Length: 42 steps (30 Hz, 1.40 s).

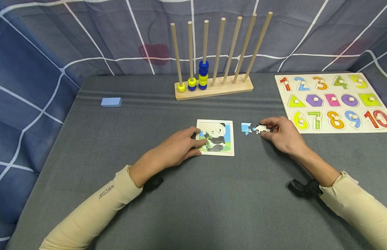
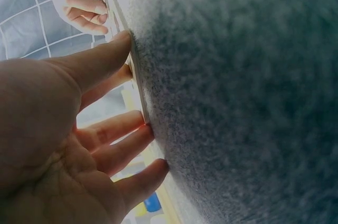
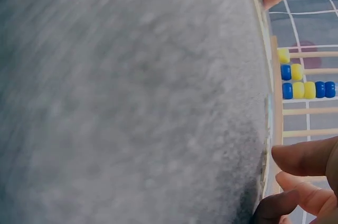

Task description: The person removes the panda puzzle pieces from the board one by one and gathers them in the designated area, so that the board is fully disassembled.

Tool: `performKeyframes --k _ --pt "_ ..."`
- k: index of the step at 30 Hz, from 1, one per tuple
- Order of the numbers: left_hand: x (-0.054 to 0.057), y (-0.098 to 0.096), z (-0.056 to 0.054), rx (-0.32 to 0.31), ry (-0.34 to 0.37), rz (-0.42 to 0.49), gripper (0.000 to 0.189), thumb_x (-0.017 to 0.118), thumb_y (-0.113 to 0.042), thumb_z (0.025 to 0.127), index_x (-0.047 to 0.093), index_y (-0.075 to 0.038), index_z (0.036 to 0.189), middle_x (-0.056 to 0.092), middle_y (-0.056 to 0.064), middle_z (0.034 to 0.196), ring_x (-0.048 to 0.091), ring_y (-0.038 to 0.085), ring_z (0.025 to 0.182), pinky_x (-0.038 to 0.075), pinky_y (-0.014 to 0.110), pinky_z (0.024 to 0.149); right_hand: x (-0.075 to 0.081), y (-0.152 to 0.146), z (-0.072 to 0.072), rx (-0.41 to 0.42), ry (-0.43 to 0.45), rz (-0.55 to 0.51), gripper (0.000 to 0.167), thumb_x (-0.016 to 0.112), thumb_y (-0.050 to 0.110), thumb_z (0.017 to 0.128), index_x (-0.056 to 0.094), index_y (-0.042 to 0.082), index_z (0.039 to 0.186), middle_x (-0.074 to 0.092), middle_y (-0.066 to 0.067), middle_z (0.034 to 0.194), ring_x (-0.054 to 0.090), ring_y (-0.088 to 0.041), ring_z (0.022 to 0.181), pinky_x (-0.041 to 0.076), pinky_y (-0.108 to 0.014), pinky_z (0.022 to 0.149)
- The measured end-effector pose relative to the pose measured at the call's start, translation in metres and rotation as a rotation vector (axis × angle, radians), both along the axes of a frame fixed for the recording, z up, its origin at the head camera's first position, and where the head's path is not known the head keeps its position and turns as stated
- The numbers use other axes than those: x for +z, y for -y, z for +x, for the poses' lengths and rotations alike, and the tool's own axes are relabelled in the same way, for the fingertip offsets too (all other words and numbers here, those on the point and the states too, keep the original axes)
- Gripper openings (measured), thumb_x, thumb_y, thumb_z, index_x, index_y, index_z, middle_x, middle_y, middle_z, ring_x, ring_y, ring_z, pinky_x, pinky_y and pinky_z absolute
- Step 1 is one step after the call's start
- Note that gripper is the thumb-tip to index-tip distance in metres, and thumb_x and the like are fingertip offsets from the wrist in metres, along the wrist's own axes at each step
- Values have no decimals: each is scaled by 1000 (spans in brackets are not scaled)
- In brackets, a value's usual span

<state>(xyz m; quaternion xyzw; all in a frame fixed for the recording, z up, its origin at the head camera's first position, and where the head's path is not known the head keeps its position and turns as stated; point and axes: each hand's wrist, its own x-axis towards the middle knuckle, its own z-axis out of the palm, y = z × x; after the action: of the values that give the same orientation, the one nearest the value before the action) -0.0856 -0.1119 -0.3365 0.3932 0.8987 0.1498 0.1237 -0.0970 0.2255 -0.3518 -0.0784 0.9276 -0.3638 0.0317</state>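
Observation:
A square panda jigsaw puzzle (image 1: 226, 139) in a pale frame lies mid-table in the head view. My left hand (image 1: 179, 147) rests at its left side, fingers extended, with fingertips on the frame and picture. The left wrist view has these fingertips (image 2: 121, 44) along the board's edge. Right of the frame lie a blue puzzle piece (image 1: 245, 128) and a black-and-white puzzle piece (image 1: 259, 129), close together. My right hand (image 1: 285, 135) pinches the black-and-white piece between thumb and fingers, covering part of it. The right wrist view shows that thumb (image 3: 301, 158) but not the piece clearly.
A wooden peg rack (image 1: 215, 91) with blue and yellow beads stands at the back, its tall rods upright. To the right lies a number-and-shape board (image 1: 332, 109), close to my right hand. A blue block (image 1: 111, 102) sits at the back left. A checked cloth (image 1: 118, 38) hangs behind.

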Motion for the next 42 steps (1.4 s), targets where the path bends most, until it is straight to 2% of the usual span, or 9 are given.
performKeyframes --k 5,10,13,20,26,33,42 --pt "0 0 0 -1 7 3 42 64 -26 98 60 -11 137 48 20 140 56 32 118 46 45 98 1 -1 0 -14 54 -61 32 69 -1 88 63 -8 119 52 -17 97 44 -18 67 35 -27 57" --pt "0 0 0 2 8 2 42 64 -26 98 60 -11 137 48 20 140 56 33 118 46 45 98 2 2 2 -25 51 -116 30 67 -2 88 64 -8 118 53 -16 96 44 -14 67 35 -24 55" --pt "1 0 0 1 5 -1 42 64 -26 98 60 -11 137 48 20 140 56 33 118 46 45 98 5 9 4 -13 53 -156 30 68 -1 88 64 -7 117 53 -14 94 44 -13 67 36 -23 56" --pt "1 0 0 1 7 2 42 64 -26 98 60 -11 137 49 20 139 56 32 118 46 45 98 16 36 8 42 152 -224 29 69 7 91 65 -1 118 54 -12 95 46 -18 74 40 -25 63" --pt "1 0 1 8 15 -9 43 64 -27 98 59 -12 138 48 20 140 55 32 119 46 45 99 14 58 5 111 150 -224 27 69 6 91 67 0 117 55 -14 100 47 -23 81 39 -30 68" --pt "1 -1 -1 3 23 -17 43 63 -27 98 59 -13 138 48 19 140 56 32 118 46 45 98 5 76 -1 205 143 -247 23 68 0 89 69 -1 112 57 -13 94 49 -22 77 40 -30 67" --pt "1 0 -1 7 31 -16 43 63 -27 98 59 -13 139 48 19 141 55 32 119 46 45 98 4 87 -8 257 151 -172 25 66 -1 88 68 -2 113 57 -11 91 48 -19 69 41 -32 65"
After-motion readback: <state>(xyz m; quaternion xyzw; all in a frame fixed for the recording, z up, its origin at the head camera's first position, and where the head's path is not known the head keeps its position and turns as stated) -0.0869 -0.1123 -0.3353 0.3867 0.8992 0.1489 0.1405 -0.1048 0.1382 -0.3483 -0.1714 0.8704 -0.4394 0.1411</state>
